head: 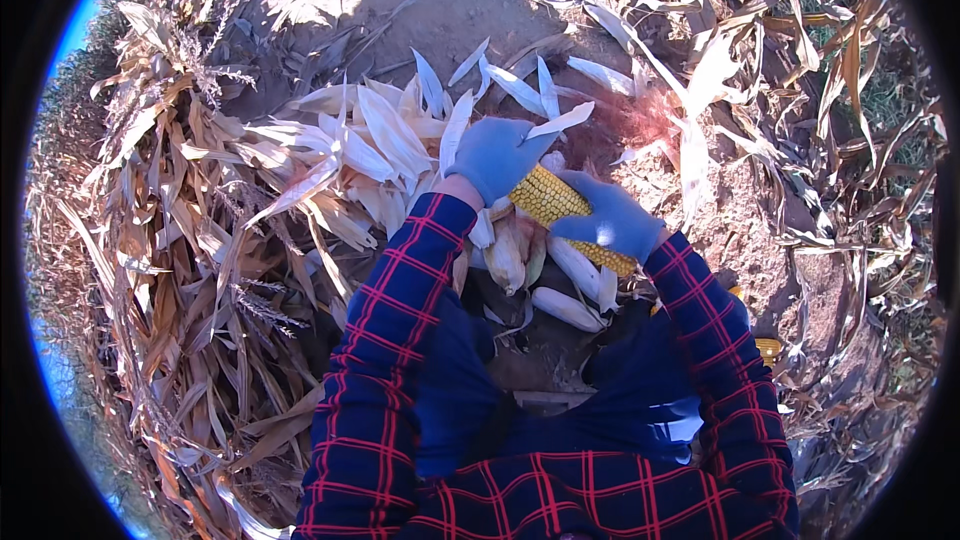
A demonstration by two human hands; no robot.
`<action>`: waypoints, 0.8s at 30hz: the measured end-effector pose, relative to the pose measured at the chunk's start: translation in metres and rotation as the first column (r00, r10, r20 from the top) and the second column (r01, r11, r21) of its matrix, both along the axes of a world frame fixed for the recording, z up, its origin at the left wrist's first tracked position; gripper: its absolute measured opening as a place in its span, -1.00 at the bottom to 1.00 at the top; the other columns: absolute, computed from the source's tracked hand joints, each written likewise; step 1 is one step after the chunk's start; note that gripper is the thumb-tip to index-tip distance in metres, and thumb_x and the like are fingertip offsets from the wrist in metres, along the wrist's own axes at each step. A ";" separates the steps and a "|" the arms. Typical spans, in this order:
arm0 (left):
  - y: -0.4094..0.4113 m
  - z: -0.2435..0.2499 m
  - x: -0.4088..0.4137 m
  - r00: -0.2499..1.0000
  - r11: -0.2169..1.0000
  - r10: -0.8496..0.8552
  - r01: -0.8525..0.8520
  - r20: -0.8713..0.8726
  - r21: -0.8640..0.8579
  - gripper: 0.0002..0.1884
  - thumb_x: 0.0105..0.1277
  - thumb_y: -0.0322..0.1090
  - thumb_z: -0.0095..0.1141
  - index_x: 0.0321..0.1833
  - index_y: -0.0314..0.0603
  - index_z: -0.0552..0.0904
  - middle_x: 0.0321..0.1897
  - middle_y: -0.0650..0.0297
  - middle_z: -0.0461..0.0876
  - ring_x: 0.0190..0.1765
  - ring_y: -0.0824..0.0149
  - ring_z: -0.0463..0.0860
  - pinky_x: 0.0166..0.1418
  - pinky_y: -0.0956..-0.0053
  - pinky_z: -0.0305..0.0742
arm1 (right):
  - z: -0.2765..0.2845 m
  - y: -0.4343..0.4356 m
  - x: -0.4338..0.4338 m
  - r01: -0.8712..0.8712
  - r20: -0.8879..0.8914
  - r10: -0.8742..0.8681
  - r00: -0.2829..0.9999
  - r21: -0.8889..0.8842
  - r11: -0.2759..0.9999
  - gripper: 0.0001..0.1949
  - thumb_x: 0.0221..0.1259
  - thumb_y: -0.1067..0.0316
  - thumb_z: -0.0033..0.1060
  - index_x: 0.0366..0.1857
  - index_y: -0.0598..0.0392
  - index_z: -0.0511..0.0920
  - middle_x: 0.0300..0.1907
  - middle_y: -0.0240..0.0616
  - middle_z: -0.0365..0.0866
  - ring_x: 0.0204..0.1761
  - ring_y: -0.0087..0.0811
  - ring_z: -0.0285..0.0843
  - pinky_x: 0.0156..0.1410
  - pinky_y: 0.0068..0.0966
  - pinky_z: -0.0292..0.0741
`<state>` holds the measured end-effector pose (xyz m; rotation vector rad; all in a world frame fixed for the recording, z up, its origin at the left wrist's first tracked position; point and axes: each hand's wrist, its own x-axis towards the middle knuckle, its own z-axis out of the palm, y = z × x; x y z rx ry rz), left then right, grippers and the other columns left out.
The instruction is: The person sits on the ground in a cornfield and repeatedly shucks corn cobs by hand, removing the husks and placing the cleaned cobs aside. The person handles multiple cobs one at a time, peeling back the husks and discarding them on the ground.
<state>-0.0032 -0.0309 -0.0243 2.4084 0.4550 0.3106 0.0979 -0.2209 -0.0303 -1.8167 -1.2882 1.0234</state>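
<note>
Between my gloved hands, in front of my knees, is a yellow ear of corn [551, 196] with its kernels bare. My left hand [499, 155], in a grey-blue glove, closes around the upper left end, where pale husk sticks out past the fingers. My right hand [609, 216], gloved alike, wraps the lower part of the ear, thumb across the kernels. Just below the hands lie unopened husked ears [505, 259], and another husk-covered ear [568, 309] rests on the soil between my feet. Loose pale husks [390, 135] spread beyond my left hand.
A thick heap of dry corn stalks [202, 255] fills the left side. Reddish corn silk [630, 124] lies beyond my right hand. A bare yellow ear [767, 349] shows past my right forearm, on the ground. More dry stalks and leaves [840, 52] stand at the upper right.
</note>
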 end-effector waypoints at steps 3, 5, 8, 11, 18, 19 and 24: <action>0.006 -0.006 -0.002 0.990 0.994 0.082 -0.091 0.114 0.068 -0.68 0.27 -0.05 0.14 -0.40 -0.17 0.70 -0.60 0.10 0.61 -0.50 0.14 0.64 -0.37 0.33 0.47 | -0.008 -0.004 -0.002 0.034 -0.315 -0.015 0.949 0.054 0.998 -0.27 0.12 0.04 0.32 0.33 0.17 0.24 0.04 -0.04 0.55 0.06 -0.33 0.54 0.19 -0.42 0.44; 0.018 -0.004 -0.009 0.996 0.958 0.068 -0.083 0.064 0.273 -0.67 0.26 0.00 0.09 -0.44 -0.12 0.67 -0.57 0.10 0.63 -0.46 0.07 0.65 -0.35 0.23 0.50 | -0.008 -0.006 -0.004 0.039 -0.428 -0.006 0.904 0.068 0.997 -0.26 0.13 0.06 0.32 0.34 0.20 0.24 0.07 -0.08 0.52 0.08 -0.38 0.50 0.19 -0.45 0.43; 0.023 -0.009 -0.015 0.995 0.902 0.078 -0.099 0.067 0.419 -0.66 0.24 0.01 0.08 -0.49 -0.09 0.63 -0.58 0.11 0.63 -0.45 0.04 0.66 -0.36 0.17 0.51 | 0.009 -0.004 -0.003 -0.001 -0.187 0.004 0.982 0.018 1.000 -0.29 0.16 0.11 0.30 0.33 0.25 0.24 0.11 -0.07 0.50 0.12 -0.36 0.48 0.23 -0.47 0.41; 0.022 -0.014 -0.014 0.992 0.890 0.085 -0.119 0.097 0.440 -0.66 0.22 0.01 0.08 -0.50 -0.10 0.61 -0.60 0.12 0.62 -0.46 0.04 0.66 -0.37 0.16 0.51 | -0.001 -0.004 -0.007 0.019 -0.311 -0.015 0.950 0.010 1.000 -0.29 0.16 0.15 0.31 0.33 0.27 0.24 0.15 -0.07 0.47 0.16 -0.37 0.45 0.26 -0.47 0.38; 0.094 -0.029 -0.044 0.795 0.692 0.606 -0.530 0.004 0.490 -0.62 0.29 0.08 0.00 -0.28 -0.08 0.65 -0.46 0.00 0.68 -0.32 -0.09 0.68 -0.21 0.07 0.55 | 0.004 -0.034 0.005 0.075 -0.428 -0.012 0.904 0.131 0.989 -0.23 0.07 0.12 0.41 0.34 0.21 0.24 0.21 -0.08 0.42 0.20 -0.37 0.41 0.31 -0.41 0.35; 0.097 -0.024 -0.050 0.749 0.674 0.661 -0.568 -0.044 0.473 -0.60 0.25 0.10 0.04 -0.17 -0.10 0.61 -0.37 -0.02 0.67 -0.25 -0.10 0.68 -0.14 0.08 0.55 | 0.002 -0.035 0.006 0.115 -0.357 -0.063 0.932 0.128 0.985 -0.22 0.05 0.12 0.42 0.34 0.21 0.25 0.20 -0.08 0.43 0.20 -0.36 0.42 0.31 -0.41 0.35; 0.123 -0.019 -0.081 0.544 0.536 0.830 -0.716 -0.124 0.448 -0.12 -0.01 0.19 0.29 0.31 -0.18 0.30 0.10 -0.13 0.53 0.17 -0.10 0.54 0.18 0.14 0.46 | 0.017 -0.040 0.033 0.445 0.311 -0.433 0.846 0.037 0.895 -0.23 -0.05 0.01 0.40 0.30 0.05 0.31 -0.11 0.03 0.64 -0.05 -0.12 0.65 0.08 -0.33 0.52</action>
